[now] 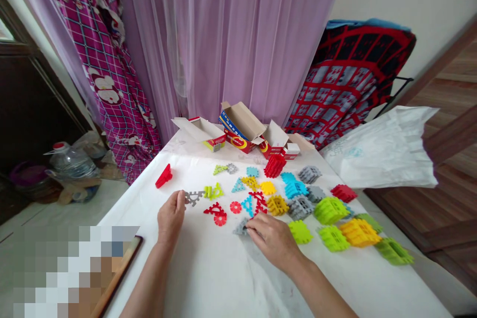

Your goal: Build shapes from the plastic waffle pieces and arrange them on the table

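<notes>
My left hand point(171, 217) is closed on a dark grey toothed triangle piece point(194, 198), which sticks out to the right of the fingers. On the table, my right hand point(274, 239) pinches a light grey toothed building piece point(242, 227) by its right side. Just beyond the hands lie a red triangle piece point(213, 209), round red pieces point(235, 207), a blue triangle piece point(247, 205) and a lime piece point(213, 191). A flat lime piece point(301, 232) is close to my right hand's knuckles.
Stacks of yellow point(359, 232), lime point(331, 209), grey point(300, 207) and blue point(295, 186) pieces fill the table's right side. Open cardboard boxes point(242, 124) stand at the back. A red piece point(164, 176) lies at the left edge. A white bag point(383, 151) hangs beyond the right edge.
</notes>
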Tool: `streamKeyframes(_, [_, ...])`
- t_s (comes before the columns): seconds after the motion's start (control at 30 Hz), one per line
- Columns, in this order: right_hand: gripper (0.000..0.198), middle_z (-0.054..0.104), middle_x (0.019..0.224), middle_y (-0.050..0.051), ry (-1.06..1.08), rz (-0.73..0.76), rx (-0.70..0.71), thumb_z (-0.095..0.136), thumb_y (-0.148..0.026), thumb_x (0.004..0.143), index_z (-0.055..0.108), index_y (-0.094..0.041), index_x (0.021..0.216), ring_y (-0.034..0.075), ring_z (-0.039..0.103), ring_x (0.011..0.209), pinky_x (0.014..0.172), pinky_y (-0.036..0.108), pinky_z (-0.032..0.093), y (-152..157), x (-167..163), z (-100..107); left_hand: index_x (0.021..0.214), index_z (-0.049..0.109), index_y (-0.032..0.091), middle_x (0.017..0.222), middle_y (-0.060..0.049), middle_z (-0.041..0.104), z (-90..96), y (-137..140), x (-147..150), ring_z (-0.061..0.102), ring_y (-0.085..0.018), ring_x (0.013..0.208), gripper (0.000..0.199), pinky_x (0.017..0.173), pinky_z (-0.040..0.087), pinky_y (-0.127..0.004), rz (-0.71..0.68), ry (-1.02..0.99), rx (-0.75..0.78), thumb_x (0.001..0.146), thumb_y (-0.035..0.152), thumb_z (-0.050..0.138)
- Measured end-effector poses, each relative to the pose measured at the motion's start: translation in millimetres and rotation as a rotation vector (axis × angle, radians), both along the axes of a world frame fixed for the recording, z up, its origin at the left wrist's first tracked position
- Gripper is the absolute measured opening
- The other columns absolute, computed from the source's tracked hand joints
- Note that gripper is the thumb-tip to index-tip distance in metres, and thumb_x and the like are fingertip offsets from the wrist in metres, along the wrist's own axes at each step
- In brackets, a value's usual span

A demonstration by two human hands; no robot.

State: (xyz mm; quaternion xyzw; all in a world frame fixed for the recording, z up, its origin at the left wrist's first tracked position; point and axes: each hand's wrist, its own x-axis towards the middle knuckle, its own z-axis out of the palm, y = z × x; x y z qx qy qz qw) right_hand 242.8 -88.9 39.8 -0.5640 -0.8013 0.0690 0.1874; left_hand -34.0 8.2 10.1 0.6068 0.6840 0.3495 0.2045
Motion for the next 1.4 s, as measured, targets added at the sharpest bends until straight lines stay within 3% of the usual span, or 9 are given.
streamKeyframes(0.23, [0.023,0.072,0.109,0.005,0.155,-0.006,0.097,0.06,-0.019,0.089,0.07,-0.023,0.109,0.019,0.065,0.1,0.087,0.028,0.047,7.9,-28.2,14.0,0.063,0.059,0.023,0.05,0.001,0.058,3.2,-17.4,38.8,0.051,-0.014,0.047,0.059,0.049,0.042,-0.026,-0.369,-0.304,-0.107,0.079,0.075,0.036])
streamKeyframes(0.37, [0.015,0.075,0.092,0.0,0.219,-0.084,-0.035,0.063,-0.02,0.084,0.071,-0.024,0.096,0.017,0.067,0.087,0.078,0.025,0.048,12.6,-38.9,19.9,0.058,0.058,0.022,0.05,0.001,0.057,8.5,-27.1,50.2,0.05,-0.013,0.05,0.061,0.052,0.041,-0.025,-0.501,-0.368,-0.127,0.076,0.078,0.044])
streamKeyframes(0.5, [0.019,0.073,0.085,-0.002,0.347,-0.144,-0.112,0.064,-0.016,0.079,0.07,-0.024,0.096,0.013,0.065,0.073,0.068,0.021,0.045,14.9,-42.9,18.7,0.061,0.058,0.021,0.05,0.001,0.055,8.5,-28.5,54.2,0.044,-0.011,0.047,0.065,0.048,0.036,-0.025,-0.507,-0.446,-0.182,0.073,0.083,0.044])
streamKeyframes(0.67, [0.009,0.071,0.078,-0.001,0.603,-0.329,-0.051,0.059,-0.018,0.082,0.066,-0.02,0.088,0.012,0.064,0.068,0.064,0.02,0.045,15.2,-48.2,10.6,0.091,0.064,0.02,0.056,0.003,0.058,7.7,-31.6,60.7,0.044,-0.011,0.05,0.07,0.045,0.033,-0.022,-0.527,-0.628,-0.416,0.059,0.083,0.063])
streamKeyframes(0.8, [0.004,0.07,0.072,-0.001,0.646,-0.364,-0.007,0.06,-0.02,0.082,0.061,-0.02,0.077,0.012,0.062,0.063,0.061,0.02,0.043,9.1,-55.9,2.9,0.088,0.061,0.02,0.057,0.005,0.055,9.3,-35.1,62.2,0.043,-0.009,0.051,0.064,0.044,0.029,-0.019,-0.534,-0.726,-0.489,0.057,0.075,0.073])
streamKeyframes(0.97, [0.007,0.071,0.074,-0.004,0.405,-0.196,-0.007,0.062,-0.015,0.082,0.063,-0.022,0.084,0.011,0.064,0.068,0.064,0.02,0.042,-3.5,-57.2,6.7,0.091,0.057,0.022,0.053,0.008,0.049,8.5,-34.9,58.5,0.032,-0.006,0.046,0.06,0.042,0.02,-0.018,-0.481,-0.808,-0.473,0.063,0.073,0.071])
streamKeyframes(1.1, [0.006,0.068,0.08,-0.002,-0.01,-0.052,0.146,0.061,-0.02,0.09,0.065,-0.024,0.09,0.013,0.061,0.071,0.06,0.023,0.039,-5.8,-46.7,20.2,0.083,0.058,0.02,0.049,0.009,0.043,7.5,-35.0,58.8,0.028,-0.005,0.044,0.061,0.043,0.017,-0.02,-0.521,-0.734,-0.529,0.063,0.077,0.067])
streamKeyframes(1.2, [0.009,0.062,0.08,-0.002,-0.235,0.04,0.239,0.064,-0.026,0.09,0.065,-0.024,0.081,0.013,0.056,0.069,0.054,0.023,0.034,-3.1,-38.1,26.6,0.078,0.058,0.019,0.052,0.009,0.043,9.2,-36.0,60.5,0.03,-0.005,0.046,0.063,0.045,0.019,-0.019,-0.525,-0.693,-0.559,0.059,0.079,0.068])
streamKeyframes(1.4, [0.016,0.058,0.073,-0.001,-0.402,0.161,0.319,0.062,-0.021,0.092,0.063,-0.022,0.076,0.014,0.051,0.063,0.048,0.024,0.03,-1.8,-38.1,22.0,0.069,0.059,0.018,0.05,0.009,0.039,13.1,-38.4,63.6,0.025,-0.005,0.046,0.062,0.044,0.015,-0.021,-0.649,-0.633,-0.642,0.056,0.077,0.071])
